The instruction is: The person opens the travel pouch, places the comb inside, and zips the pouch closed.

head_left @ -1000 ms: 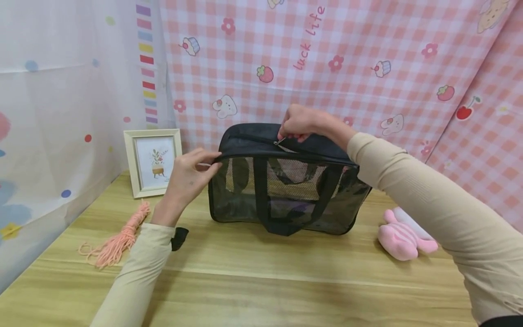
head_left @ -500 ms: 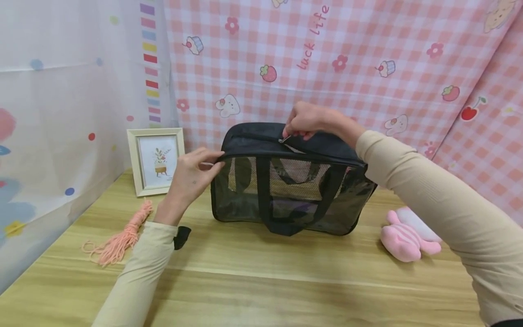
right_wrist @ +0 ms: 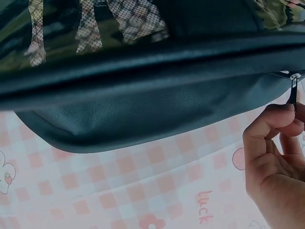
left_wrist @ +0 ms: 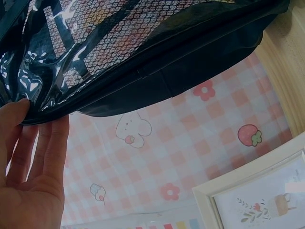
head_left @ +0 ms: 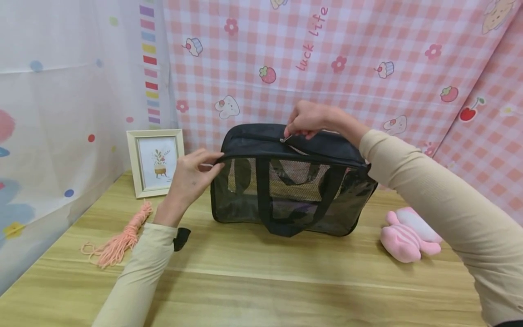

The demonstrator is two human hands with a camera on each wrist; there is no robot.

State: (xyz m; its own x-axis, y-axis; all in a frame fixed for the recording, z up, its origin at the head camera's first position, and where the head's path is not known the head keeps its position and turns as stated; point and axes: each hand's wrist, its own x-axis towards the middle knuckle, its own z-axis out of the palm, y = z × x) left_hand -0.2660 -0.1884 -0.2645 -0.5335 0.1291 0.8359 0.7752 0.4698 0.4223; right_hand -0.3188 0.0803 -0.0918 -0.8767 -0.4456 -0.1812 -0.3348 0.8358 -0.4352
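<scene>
A black see-through bag (head_left: pixel 241 195) with mesh panels and dark straps stands upright on the wooden table. My left hand (head_left: pixel 191 179) pinches the upper left corner of its front edge between thumb and fingers. In the left wrist view, the thumb lies on the clear side of that edge, with the fingers behind it. On the bag's top, my right hand (head_left: pixel 307 119) pinches the zipper pull (right_wrist: pixel 294 90) between thumb and forefinger. A narrow gap in the zipper shows to the right of the slider in the head view. The right forearm covers the bag's top right end.
A cream picture frame (head_left: pixel 131 165) stands behind my left hand. Left of that forearm lies a bundle of peach cord (head_left: pixel 126 236). A pink and white plush toy (head_left: pixel 404 236) lies at the right, near my right sleeve. Checked cloth (head_left: pixel 367 41) hangs behind the bag.
My right hand and the zipper pull have shifted very slightly to the right along the bag's top. The left hand keeps its hold on the corner. The head view has shifted a little.
</scene>
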